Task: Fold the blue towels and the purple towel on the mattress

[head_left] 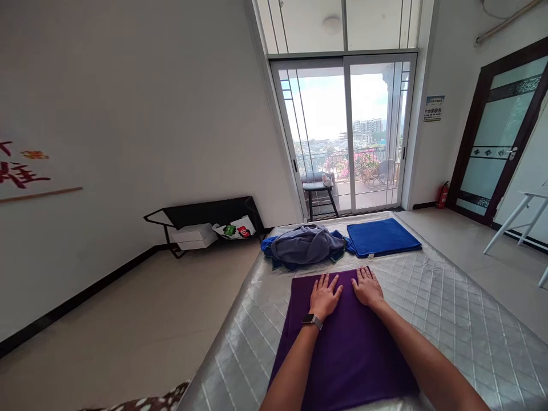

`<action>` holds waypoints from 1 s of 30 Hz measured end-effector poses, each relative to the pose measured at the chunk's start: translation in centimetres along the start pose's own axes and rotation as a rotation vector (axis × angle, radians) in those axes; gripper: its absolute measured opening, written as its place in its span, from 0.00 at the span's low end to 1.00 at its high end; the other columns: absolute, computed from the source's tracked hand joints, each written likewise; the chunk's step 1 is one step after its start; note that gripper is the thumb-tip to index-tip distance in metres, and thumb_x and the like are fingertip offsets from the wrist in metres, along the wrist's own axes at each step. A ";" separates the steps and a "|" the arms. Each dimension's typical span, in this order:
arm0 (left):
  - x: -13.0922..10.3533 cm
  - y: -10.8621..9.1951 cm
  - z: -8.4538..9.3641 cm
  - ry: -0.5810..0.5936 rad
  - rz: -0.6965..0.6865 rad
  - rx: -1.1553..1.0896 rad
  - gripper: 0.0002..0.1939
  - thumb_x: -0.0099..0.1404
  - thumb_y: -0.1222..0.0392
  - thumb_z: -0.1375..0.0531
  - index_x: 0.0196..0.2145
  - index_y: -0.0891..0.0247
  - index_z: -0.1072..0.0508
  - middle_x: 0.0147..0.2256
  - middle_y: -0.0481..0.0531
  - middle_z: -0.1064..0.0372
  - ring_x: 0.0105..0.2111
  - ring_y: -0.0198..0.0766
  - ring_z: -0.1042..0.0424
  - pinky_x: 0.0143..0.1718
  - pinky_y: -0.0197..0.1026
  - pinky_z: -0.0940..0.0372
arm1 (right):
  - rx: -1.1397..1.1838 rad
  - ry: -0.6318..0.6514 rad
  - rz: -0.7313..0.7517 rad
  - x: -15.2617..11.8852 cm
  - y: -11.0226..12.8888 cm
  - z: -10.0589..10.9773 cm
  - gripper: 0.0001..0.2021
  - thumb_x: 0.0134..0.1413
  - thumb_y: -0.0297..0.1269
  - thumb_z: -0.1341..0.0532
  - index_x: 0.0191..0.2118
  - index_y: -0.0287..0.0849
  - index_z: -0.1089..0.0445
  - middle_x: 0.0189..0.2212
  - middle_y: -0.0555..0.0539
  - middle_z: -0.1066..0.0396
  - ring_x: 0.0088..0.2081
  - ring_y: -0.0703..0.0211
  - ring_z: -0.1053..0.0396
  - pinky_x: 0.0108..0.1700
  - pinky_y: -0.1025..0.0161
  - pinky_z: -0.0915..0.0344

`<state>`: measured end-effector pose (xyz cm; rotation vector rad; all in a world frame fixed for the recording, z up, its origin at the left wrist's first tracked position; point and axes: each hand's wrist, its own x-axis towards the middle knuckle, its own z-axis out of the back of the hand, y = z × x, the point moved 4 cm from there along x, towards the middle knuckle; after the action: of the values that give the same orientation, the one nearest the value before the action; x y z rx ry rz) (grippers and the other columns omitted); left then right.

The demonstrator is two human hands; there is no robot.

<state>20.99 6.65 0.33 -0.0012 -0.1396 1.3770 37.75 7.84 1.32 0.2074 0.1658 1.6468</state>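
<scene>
A purple cloth, folded into a flat rectangle, lies on the silver quilted mattress. My left hand rests flat on its far left part, fingers spread. Toward the far right corner, my right hand also lies flat with fingers stretched out, touching the cloth. Neither hand grips anything. Beyond the purple cloth, a folded blue cloth lies flat at the right. To its left is a crumpled heap of grey cloth with blue cloth showing around it.
A black low rack with white boxes stands against the left wall. Behind the mattress are glass sliding doors and a dark stool. At right are a fire extinguisher and a white-legged table. Spotted fabric shows at lower left.
</scene>
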 end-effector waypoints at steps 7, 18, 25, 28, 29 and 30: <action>-2.3 8.8 0.0 0.040 0.184 0.048 0.33 0.75 0.43 0.59 0.71 0.62 0.49 0.71 0.61 0.55 0.70 0.51 0.56 0.68 0.55 0.55 | 0.001 0.012 -0.015 -0.2 0.1 0.3 0.33 0.68 0.46 0.57 0.71 0.31 0.51 0.72 0.40 0.55 0.73 0.53 0.61 0.71 0.55 0.65; -2.0 9.4 -0.4 0.018 0.205 0.001 0.36 0.73 0.39 0.58 0.70 0.62 0.48 0.71 0.61 0.56 0.70 0.53 0.57 0.68 0.52 0.56 | -0.047 0.079 -0.034 -1.1 -0.5 0.6 0.33 0.69 0.45 0.59 0.72 0.29 0.55 0.73 0.38 0.59 0.73 0.53 0.64 0.70 0.55 0.65; -1.9 9.7 -0.3 0.021 0.221 -0.013 0.36 0.73 0.38 0.59 0.70 0.60 0.47 0.71 0.61 0.56 0.70 0.54 0.56 0.67 0.54 0.55 | -0.021 0.037 -0.052 -0.8 -0.9 -0.1 0.33 0.69 0.48 0.58 0.73 0.34 0.55 0.73 0.40 0.61 0.73 0.54 0.66 0.70 0.53 0.66; -2.1 9.5 -0.1 0.037 0.228 -0.007 0.36 0.74 0.39 0.59 0.71 0.60 0.49 0.71 0.61 0.57 0.71 0.53 0.58 0.68 0.53 0.56 | -0.007 0.033 -0.059 -0.6 -0.9 -0.3 0.34 0.68 0.49 0.58 0.73 0.36 0.56 0.73 0.41 0.61 0.73 0.55 0.65 0.70 0.53 0.66; -2.1 9.4 0.0 0.045 0.231 -0.004 0.36 0.73 0.39 0.59 0.71 0.60 0.49 0.71 0.61 0.57 0.71 0.53 0.58 0.68 0.53 0.56 | -0.002 0.034 -0.061 -0.6 -0.9 -0.4 0.34 0.68 0.49 0.58 0.73 0.36 0.56 0.73 0.41 0.61 0.73 0.55 0.65 0.70 0.52 0.67; -2.2 9.3 0.1 0.053 0.233 -0.001 0.36 0.73 0.39 0.58 0.71 0.61 0.49 0.71 0.61 0.58 0.71 0.53 0.58 0.68 0.53 0.56 | 0.002 0.036 -0.062 -0.7 -0.9 -0.4 0.34 0.68 0.49 0.58 0.73 0.37 0.55 0.74 0.42 0.61 0.73 0.54 0.65 0.70 0.52 0.67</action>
<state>11.48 6.29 -0.57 -0.0557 -0.0977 1.6083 38.58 7.28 0.68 0.1729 0.1994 1.5889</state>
